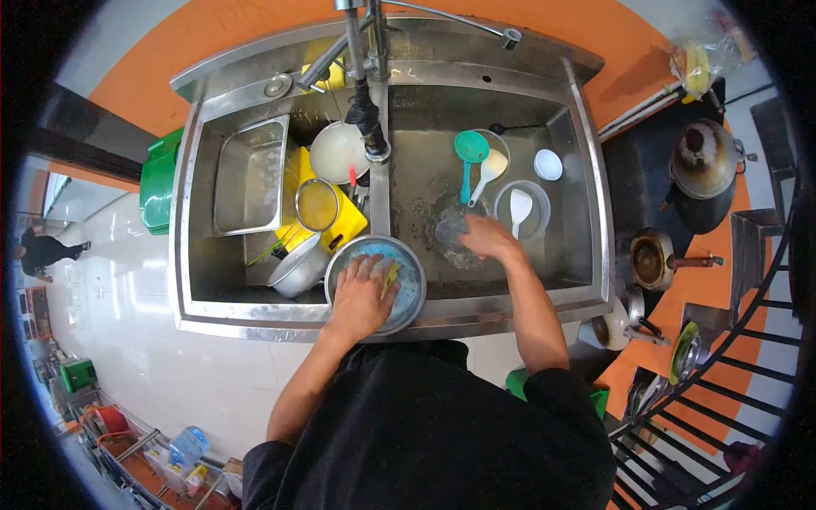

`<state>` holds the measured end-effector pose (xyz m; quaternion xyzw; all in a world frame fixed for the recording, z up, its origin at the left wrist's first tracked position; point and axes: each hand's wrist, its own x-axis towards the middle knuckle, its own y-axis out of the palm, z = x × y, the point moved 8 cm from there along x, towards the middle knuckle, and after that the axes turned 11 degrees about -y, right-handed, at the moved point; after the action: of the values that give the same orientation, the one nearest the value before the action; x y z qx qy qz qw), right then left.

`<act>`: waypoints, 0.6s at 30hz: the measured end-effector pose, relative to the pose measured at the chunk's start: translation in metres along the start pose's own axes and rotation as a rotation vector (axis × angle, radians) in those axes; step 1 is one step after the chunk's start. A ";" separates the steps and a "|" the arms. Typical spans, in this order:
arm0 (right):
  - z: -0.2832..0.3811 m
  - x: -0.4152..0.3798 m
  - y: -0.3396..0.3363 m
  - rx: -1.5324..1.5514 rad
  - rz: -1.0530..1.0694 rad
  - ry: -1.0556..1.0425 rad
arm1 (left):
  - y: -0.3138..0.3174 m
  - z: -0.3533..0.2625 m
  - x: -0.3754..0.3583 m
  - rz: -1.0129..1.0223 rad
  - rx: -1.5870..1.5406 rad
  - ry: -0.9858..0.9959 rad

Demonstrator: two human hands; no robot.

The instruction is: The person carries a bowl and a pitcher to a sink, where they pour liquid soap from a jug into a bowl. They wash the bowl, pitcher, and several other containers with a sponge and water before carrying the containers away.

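My left hand (pixel 364 296) lies with spread fingers in a round metal bowl (pixel 412 293) of bluish soapy water at the sink's front divider, over a yellow sponge (pixel 392 274). In the right basin, my right hand (pixel 489 237) is at a clear, blurred object (pixel 450 228) low in the water; its fingertips are partly hidden. Behind that hand lie a teal ladle (pixel 470 148) and a cream ladle (pixel 490 166). A clear round container (pixel 537 223) with a white rice paddle (pixel 520 206) stands to its right, and a small white bowl (pixel 548 165) is farther back.
The left basin holds a steel pan (pixel 251 178), a yellow board (pixel 347 223), a strainer (pixel 317 205), a white bowl (pixel 340 153) and a metal pot (pixel 299 267). A faucet (pixel 364 110) rises over the divider. Pans (pixel 653 260) stand at right. Another person (pixel 53 250) is far left.
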<state>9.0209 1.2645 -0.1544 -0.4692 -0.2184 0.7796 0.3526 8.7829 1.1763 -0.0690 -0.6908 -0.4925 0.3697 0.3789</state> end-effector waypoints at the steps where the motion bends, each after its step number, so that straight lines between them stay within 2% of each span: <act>1: 0.003 -0.008 -0.009 -0.037 -0.077 0.010 | -0.008 0.003 0.002 -0.046 -0.084 -0.014; 2: 0.009 -0.017 -0.019 -0.075 -0.155 0.020 | -0.013 0.002 0.005 -0.052 -0.096 -0.011; 3: 0.021 -0.028 -0.024 -0.085 -0.160 0.024 | -0.017 0.008 0.012 -0.009 -0.313 -0.085; 5: 0.063 -0.061 -0.054 -0.120 -0.383 -0.047 | -0.018 0.015 0.028 0.100 -0.653 -0.187; 6: 0.086 -0.074 -0.058 -0.125 -0.383 -0.039 | -0.019 0.012 0.038 0.104 -0.661 -0.183; 8: 0.142 -0.092 -0.062 -0.007 -0.423 -0.058 | 0.005 0.022 0.052 0.316 -1.475 -0.537; 9: 0.169 -0.093 -0.053 -0.008 -0.384 -0.064 | 0.004 0.028 0.063 0.325 -1.489 -0.529; 10: 0.194 -0.091 -0.039 -0.007 -0.343 -0.069 | 0.005 0.026 0.072 0.452 -1.653 -0.461; 11: 0.218 -0.085 -0.025 -0.055 -0.523 -0.257 | 0.006 0.025 0.076 0.581 -1.810 -0.387; 12: 0.232 -0.084 -0.007 -0.101 -0.700 -0.449 | 0.005 0.035 0.076 0.590 -1.819 -0.381; 13: 0.236 -0.085 0.006 -0.106 -0.701 -0.441 | -0.001 0.055 0.079 0.444 -1.795 -0.397; 14: 0.235 -0.079 0.020 -0.035 -0.617 -0.376 | -0.010 0.078 0.081 0.296 -1.765 -0.407; 16: 0.239 -0.069 0.047 0.027 -0.525 -0.310 | -0.018 0.116 0.079 0.302 -1.668 -0.387; 18: 0.228 -0.056 0.091 -0.097 -0.289 -0.068 | -0.014 0.153 0.067 0.362 -1.753 -0.562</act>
<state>8.8052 1.1607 -0.0770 -0.4227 -0.3330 0.7247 0.4304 8.6583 1.2687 -0.1334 -0.6815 -0.5537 0.0732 -0.4729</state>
